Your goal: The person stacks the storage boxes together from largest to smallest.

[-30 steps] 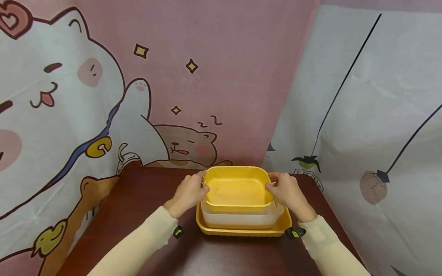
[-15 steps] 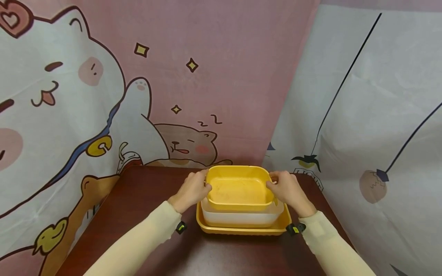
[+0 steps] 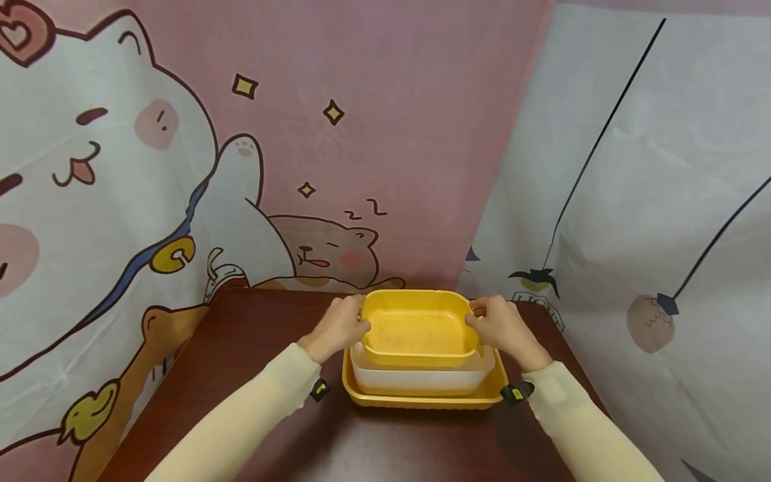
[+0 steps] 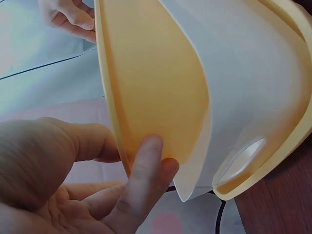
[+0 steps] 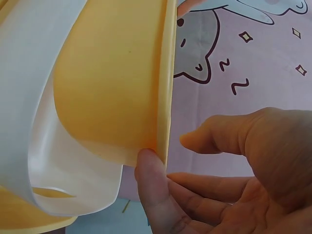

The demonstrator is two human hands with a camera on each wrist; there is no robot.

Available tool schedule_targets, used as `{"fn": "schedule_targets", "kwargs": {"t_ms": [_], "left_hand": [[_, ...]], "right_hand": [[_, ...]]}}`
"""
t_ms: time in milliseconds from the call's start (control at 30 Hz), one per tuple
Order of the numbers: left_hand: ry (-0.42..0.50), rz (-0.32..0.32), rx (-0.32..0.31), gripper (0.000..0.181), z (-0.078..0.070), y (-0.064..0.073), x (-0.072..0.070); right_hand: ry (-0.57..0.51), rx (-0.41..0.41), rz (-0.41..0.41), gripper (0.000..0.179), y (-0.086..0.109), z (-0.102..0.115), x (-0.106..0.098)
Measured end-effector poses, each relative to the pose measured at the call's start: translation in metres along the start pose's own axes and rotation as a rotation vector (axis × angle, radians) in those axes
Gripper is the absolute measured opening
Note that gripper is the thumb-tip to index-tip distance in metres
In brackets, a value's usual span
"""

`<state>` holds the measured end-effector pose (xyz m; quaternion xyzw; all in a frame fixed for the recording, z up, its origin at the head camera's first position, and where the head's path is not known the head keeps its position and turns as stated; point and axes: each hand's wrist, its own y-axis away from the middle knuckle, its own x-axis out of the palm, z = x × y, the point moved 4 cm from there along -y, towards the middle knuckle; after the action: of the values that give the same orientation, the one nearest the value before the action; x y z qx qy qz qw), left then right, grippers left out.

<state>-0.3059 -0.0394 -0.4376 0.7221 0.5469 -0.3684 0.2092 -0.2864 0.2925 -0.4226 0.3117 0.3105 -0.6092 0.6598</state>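
A small yellow plastic bin (image 3: 421, 329) sits partly inside a white bin (image 3: 421, 383), which stands in a larger yellow bin (image 3: 421, 403). My left hand (image 3: 337, 327) grips the small bin's left end; in the left wrist view its thumb is at the rim and fingers (image 4: 146, 163) press the outer wall. At the opposite end my right hand (image 3: 501, 329) holds the rim, with fingertips (image 5: 152, 168) against the wall beneath it and the thumb just above. Nothing lies in the small bin. Much of the white bin's inside is hidden.
The bins stand on a dark reddish-brown table (image 3: 265, 381). Behind it hangs a pink cloth (image 3: 415, 147) with cartoon animals, close to the table's back edge. A whitish cloth (image 3: 608, 221) borders the right side. Each wrist wears a black strap.
My left hand and the small bin's left end have shifted slightly right, and the bin sits more centred over the white one. The right hand keeps nearly the same place.
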Motion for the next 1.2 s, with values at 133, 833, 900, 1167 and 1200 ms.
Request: {"fn": "schedule_targets", "kwargs": {"t_ms": [133, 833, 900, 1167, 1200], "left_hand": [[0.011, 0.029, -0.035, 0.058, 0.0, -0.003, 0.002], [0.08, 0.148, -0.145, 0.04, -0.003, -0.017, 0.006], [0.068, 0.152, -0.166, 0.037, -0.002, -0.02, 0.007], [0.072, 0.186, -0.245, 0.038, -0.003, -0.027, 0.013], [0.08, 0.194, -0.256, 0.041, -0.004, -0.027, 0.013]], "right_hand": [[-0.011, 0.024, 0.028, 0.051, -0.002, -0.002, 0.0], [-0.036, 0.085, 0.152, 0.055, -0.014, -0.009, 0.001], [-0.041, 0.089, 0.163, 0.055, -0.014, -0.009, 0.002], [-0.078, 0.147, 0.219, 0.055, -0.016, -0.012, 0.004], [-0.079, 0.153, 0.226, 0.055, -0.017, -0.012, 0.004]]}}
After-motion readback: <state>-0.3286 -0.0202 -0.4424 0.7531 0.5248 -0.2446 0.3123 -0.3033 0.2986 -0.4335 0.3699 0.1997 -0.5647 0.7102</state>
